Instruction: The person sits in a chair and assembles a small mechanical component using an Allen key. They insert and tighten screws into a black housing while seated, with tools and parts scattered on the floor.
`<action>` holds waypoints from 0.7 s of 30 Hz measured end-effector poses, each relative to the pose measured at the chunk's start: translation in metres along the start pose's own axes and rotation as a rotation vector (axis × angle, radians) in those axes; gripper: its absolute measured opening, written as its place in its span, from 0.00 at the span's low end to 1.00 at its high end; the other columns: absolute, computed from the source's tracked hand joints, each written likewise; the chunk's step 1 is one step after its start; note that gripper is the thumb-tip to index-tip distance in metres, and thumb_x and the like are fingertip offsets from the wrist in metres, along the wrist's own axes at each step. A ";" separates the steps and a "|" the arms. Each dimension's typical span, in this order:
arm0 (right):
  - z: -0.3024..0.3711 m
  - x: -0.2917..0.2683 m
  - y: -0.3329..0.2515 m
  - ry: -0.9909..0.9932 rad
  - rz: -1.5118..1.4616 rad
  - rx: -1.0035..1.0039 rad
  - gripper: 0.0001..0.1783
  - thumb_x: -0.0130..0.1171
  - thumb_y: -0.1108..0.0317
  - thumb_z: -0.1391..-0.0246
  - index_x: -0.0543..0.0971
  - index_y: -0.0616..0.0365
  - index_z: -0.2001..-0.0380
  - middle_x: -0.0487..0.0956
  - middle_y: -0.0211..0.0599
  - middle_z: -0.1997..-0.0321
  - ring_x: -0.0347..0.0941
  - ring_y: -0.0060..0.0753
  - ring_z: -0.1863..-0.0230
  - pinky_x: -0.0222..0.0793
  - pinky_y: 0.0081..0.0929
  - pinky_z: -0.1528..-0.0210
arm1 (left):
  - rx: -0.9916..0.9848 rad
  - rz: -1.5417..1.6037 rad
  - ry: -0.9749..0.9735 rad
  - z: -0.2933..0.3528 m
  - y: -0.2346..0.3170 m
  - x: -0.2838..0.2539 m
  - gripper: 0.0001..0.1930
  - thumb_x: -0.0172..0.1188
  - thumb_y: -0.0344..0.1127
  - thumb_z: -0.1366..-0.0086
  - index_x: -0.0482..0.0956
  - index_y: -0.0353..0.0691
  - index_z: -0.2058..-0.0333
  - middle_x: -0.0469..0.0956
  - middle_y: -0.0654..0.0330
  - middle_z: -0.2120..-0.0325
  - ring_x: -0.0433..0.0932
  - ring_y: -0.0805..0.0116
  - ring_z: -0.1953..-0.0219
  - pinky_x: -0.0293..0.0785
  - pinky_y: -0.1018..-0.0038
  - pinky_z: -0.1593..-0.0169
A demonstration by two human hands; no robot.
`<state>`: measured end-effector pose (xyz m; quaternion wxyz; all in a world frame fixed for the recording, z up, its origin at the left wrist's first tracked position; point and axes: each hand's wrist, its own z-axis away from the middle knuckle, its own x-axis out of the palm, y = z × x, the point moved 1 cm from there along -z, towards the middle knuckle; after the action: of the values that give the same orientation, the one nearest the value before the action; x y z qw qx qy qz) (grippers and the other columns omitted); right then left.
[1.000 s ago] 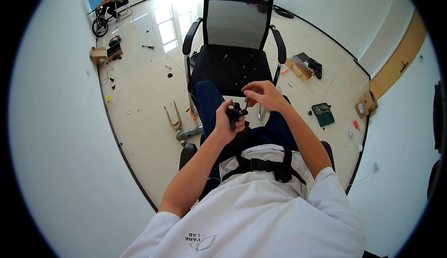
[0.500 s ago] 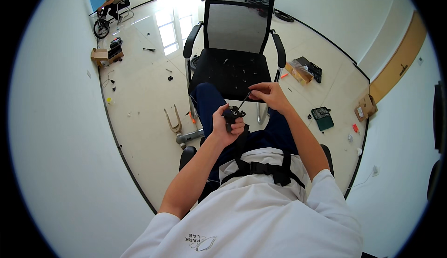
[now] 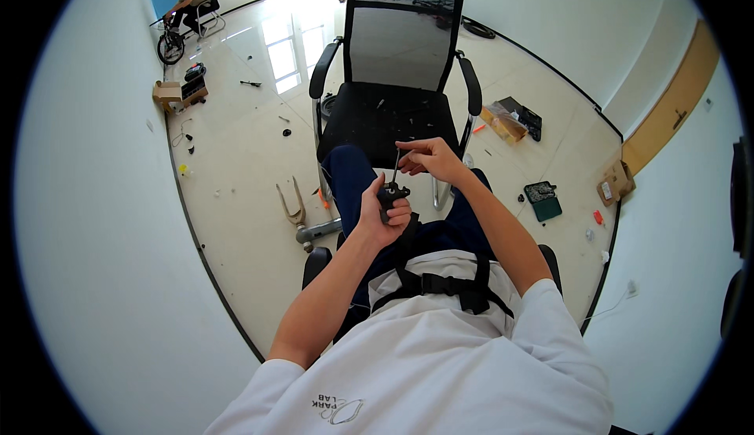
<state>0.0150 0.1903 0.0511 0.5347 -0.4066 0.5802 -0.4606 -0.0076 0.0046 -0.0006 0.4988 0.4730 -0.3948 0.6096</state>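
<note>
My left hand [image 3: 377,215] is wrapped round a small black mechanical part [image 3: 392,193], held above my lap; it looks like a bicycle component, but its exact kind is too small to tell. A thin dark rod-like tool, like a hex key [image 3: 395,169], stands almost upright with its lower end at the top of that part. Its upper end is pinched between the fingertips of my right hand [image 3: 432,159]. The other right fingers are loosely curled beside the rod. Small loose bits lie on the black seat of the mesh-backed chair [image 3: 385,117] facing me.
On the floor at left lies a bicycle fork [image 3: 318,231]. To the right are a green case of small parts [image 3: 544,201], an orange box [image 3: 503,122], a black tool case [image 3: 525,115] and a cardboard box [image 3: 616,183]. Far left, a person [image 3: 190,3] sits by a bicycle wheel [image 3: 170,47].
My right hand has moved left, swinging the tool from a rightward slant to nearly upright. My left hand and the black part have hardly moved.
</note>
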 end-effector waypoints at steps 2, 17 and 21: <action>0.008 0.001 0.005 0.011 0.070 0.012 0.23 0.47 0.78 0.40 0.74 0.57 0.41 0.83 0.43 0.61 0.82 0.30 0.62 0.78 0.25 0.58 | 0.029 -0.014 0.046 0.000 -0.001 0.000 0.28 0.51 0.63 0.35 0.63 0.41 0.76 0.60 0.67 0.85 0.58 0.78 0.88 0.51 0.83 0.87; 0.024 -0.013 -0.008 0.219 0.284 -0.174 0.14 0.62 0.75 0.49 0.82 0.67 0.57 0.85 0.41 0.67 0.82 0.26 0.66 0.77 0.22 0.61 | 0.102 -0.166 0.112 0.002 -0.006 0.009 0.24 0.50 0.52 0.38 0.69 0.29 0.65 0.71 0.51 0.71 0.70 0.62 0.71 0.71 0.69 0.65; 0.026 -0.011 -0.018 0.197 0.354 -0.163 0.14 0.61 0.75 0.47 0.82 0.67 0.57 0.85 0.40 0.68 0.82 0.25 0.65 0.77 0.22 0.59 | 0.127 -0.155 0.101 -0.001 0.000 0.004 0.21 0.52 0.50 0.38 0.70 0.32 0.68 0.71 0.53 0.73 0.71 0.67 0.75 0.71 0.74 0.70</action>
<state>0.0416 0.1943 0.0709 0.5133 -0.2933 0.7272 -0.3488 -0.0078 0.0069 0.0034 0.5327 0.5014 -0.2918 0.6161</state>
